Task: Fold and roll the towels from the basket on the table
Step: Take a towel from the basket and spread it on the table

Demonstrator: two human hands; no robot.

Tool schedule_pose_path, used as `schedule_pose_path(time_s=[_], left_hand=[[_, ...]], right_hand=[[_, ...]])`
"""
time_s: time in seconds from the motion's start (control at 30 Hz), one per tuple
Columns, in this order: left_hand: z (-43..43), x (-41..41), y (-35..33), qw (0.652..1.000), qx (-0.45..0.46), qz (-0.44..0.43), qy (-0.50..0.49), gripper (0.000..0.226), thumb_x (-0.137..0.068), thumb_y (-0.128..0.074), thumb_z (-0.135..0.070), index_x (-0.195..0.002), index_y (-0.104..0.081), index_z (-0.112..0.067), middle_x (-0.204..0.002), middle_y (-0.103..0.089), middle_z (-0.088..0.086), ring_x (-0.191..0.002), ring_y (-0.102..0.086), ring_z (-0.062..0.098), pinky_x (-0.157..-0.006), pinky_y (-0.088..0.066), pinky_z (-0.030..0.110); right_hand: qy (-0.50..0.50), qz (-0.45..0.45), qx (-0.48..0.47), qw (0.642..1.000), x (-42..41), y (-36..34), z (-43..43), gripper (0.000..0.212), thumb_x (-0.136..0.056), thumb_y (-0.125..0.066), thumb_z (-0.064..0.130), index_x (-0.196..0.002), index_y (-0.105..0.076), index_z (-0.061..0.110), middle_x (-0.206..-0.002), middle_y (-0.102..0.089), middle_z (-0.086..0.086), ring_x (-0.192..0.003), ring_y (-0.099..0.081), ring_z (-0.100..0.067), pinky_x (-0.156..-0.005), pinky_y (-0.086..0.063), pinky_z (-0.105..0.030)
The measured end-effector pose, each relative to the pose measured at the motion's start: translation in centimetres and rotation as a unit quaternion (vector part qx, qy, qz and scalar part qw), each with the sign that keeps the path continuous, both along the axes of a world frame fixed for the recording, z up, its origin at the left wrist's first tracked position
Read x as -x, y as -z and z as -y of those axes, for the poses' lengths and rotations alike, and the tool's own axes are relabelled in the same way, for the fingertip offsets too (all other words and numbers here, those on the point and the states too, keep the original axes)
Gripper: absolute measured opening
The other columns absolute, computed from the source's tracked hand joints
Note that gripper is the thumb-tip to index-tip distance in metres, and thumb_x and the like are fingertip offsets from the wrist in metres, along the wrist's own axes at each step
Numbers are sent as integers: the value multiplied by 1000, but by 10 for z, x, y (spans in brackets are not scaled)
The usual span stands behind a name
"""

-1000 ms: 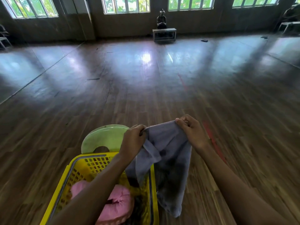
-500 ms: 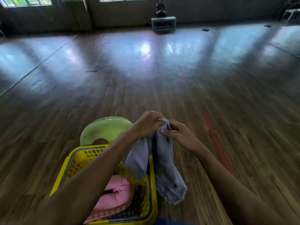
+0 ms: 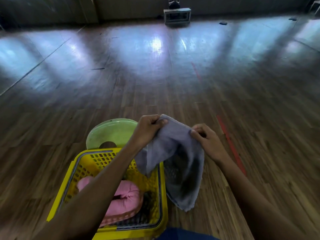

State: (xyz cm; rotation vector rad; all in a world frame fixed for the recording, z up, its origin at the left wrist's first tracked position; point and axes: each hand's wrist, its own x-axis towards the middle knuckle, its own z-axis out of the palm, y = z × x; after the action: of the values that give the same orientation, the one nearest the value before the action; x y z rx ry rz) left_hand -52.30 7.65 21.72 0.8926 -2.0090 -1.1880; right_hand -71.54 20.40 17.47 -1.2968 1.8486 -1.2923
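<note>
left hand (image 3: 148,129): pinching the grey towel's (image 3: 174,153) top edge
right hand (image 3: 207,138): pinching the same edge, further right
towel: hanging over yellow basket's (image 3: 103,155) right rim
basket: holds pink towel (image 3: 124,196)

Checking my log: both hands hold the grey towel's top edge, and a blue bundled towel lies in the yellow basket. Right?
No: the head view shows the bundled towel in the yellow basket is pink, not blue. Left hand and right hand do hold the grey towel's top edge.
</note>
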Motion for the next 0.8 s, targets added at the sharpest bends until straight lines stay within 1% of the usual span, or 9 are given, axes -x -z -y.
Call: schedule_pose_path(time_s=[0.1,0.17,0.27,0.47,0.53,0.6,0.67,0.73,0.8], left_hand=[[-12,19,-10,993,94,56,47,39,-91,-65,-21,-54,-54,-13,-55,-40,-11,-55,-37,-3,-52,-33,22],[-18,28,-12,990,118,57,59,49,-93,-63,-22,-49,-42,-24,-49,-34,-14,-47,-37,-2,-50,-28,12],[-20,35,-9,986,127,66,82,50,-92,-65,-23,-49,-40,-26,-45,-33,-13,-45,-38,1,-49,-28,12],[-25,34,1,989,68,79,103,43,-90,-66,-18,-54,-47,-31,-47,-45,-18,-48,-40,-3,-52,-31,12],[-27,29,17,993,11,64,101,31,-91,-63,-19,-62,-56,-27,-57,-50,-15,-57,-42,-1,-58,-36,23],[-34,20,37,994,-50,41,84,25,-94,-58,-19,-69,-59,-21,-66,-50,-7,-64,-44,6,-63,-37,32],[-41,12,51,994,-82,27,60,24,-98,-53,-21,-75,-60,-17,-69,-52,-3,-66,-46,9,-63,-37,33],[-42,13,48,995,-89,17,30,24,-99,-51,-20,-77,-60,-21,-66,-54,-8,-61,-48,6,-61,-39,27],[-37,21,36,998,-68,7,16,26,-99,-51,-18,-74,-58,-26,-65,-55,-13,-63,-49,1,-62,-40,24]], right_hand=[[-26,17,69,997,-16,-22,4,28,-92,-63,24,-119,-62,16,-103,-67,2,-97,-64,-7,-85,-52,-19],[-24,13,101,995,-25,-31,9,28,-92,-64,23,-118,-65,14,-110,-67,2,-101,-63,-5,-84,-50,-16],[13,11,121,993,-26,-28,12,20,-91,-65,20,-110,-71,13,-107,-69,1,-100,-65,-7,-83,-52,-20],[6,18,117,993,-19,-25,9,11,-95,-58,10,-96,-63,1,-92,-64,-3,-88,-62,-10,-76,-50,-22],[82,52,105,990,-11,-31,10,10,-97,-56,15,-97,-61,6,-89,-61,6,-84,-59,-2,-77,-50,-25],[171,88,90,977,5,-39,12,7,-98,-54,25,-98,-58,19,-89,-60,11,-85,-59,-4,-80,-52,-35],[212,78,71,972,19,-48,14,7,-99,-49,30,-99,-55,26,-89,-59,12,-86,-59,-6,-81,-53,-37],[185,39,42,981,20,-52,19,12,-101,-45,29,-104,-54,22,-93,-58,11,-91,-58,-10,-81,-51,-27],[87,20,13,996,2,-49,24,19,-103,-43,24,-107,-58,12,-99,-60,2,-92,-57,-13,-75,-47,-14]])
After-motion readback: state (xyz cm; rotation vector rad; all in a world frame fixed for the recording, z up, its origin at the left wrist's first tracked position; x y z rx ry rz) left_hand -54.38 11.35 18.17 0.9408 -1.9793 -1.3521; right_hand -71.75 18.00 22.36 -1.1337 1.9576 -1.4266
